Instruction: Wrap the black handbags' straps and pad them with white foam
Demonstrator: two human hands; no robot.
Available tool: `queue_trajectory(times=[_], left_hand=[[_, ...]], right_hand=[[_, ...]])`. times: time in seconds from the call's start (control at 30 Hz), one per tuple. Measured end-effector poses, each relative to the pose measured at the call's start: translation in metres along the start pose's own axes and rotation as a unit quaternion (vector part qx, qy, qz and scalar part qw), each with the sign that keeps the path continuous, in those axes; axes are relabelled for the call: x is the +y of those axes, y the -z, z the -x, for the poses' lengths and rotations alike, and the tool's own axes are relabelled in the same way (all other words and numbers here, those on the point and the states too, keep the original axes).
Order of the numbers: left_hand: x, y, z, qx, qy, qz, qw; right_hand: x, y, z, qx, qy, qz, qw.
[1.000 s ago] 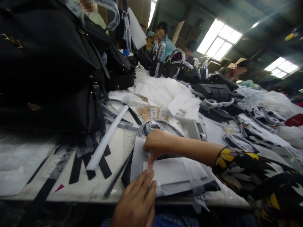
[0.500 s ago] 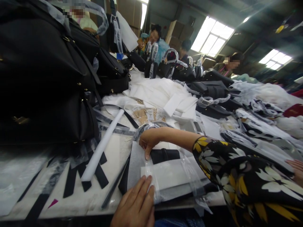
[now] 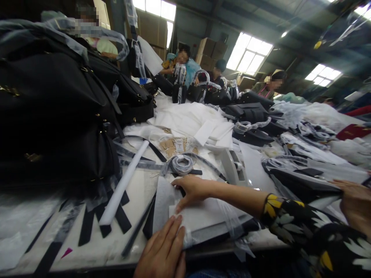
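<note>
A flat black bag (image 3: 148,224) lies at the table's front edge. Grey-white tissue (image 3: 162,200) and a white sheet (image 3: 203,214) cover most of it, and clear plastic wrap (image 3: 232,220) crosses its right part. My left hand (image 3: 164,249) rests flat on the near left corner, its fingers extended. From the right, in a floral sleeve, my right hand (image 3: 188,191) reaches over the sheet's far edge. Its thumb and fingers are apart, and a bit of black shows beneath them. Just behind lies a plastic-wrapped coiled strap (image 3: 181,164).
Large black bags (image 3: 58,116) tower at the left. Beside them lie a white foam roll (image 3: 124,183) and black strips (image 3: 87,227). A grey tape dispenser (image 3: 233,166) stands behind my right arm. White sheets (image 3: 188,119) pile up farther back. A co-worker's hand (image 3: 355,200) is at the right.
The white sheet now covers the black part with a loop that showed before. My right thumb and fingers have spread, and the coiled strap has come into view. My left hand stays put.
</note>
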State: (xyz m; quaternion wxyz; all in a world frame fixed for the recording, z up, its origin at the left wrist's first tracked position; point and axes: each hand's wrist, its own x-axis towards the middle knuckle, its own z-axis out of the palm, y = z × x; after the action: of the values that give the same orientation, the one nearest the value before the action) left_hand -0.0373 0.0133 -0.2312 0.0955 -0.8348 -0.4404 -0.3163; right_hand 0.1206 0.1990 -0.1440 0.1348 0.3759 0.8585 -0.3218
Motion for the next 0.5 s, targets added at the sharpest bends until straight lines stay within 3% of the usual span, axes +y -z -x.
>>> queue_trajectory(times=[0.27, 0.5], left_hand=[[-0.001, -0.005, -0.001, 0.004, -0.02, -0.035, 0.999], [-0.004, -0.01, 0.0, 0.029, -0.043, -0.045, 0.998]], right_hand=[[0.036, -0.013, -0.022, -0.012, -0.02, -0.288, 0.957], [0.018, -0.015, -0.016, 0.149, -0.031, -0.179, 0.972]])
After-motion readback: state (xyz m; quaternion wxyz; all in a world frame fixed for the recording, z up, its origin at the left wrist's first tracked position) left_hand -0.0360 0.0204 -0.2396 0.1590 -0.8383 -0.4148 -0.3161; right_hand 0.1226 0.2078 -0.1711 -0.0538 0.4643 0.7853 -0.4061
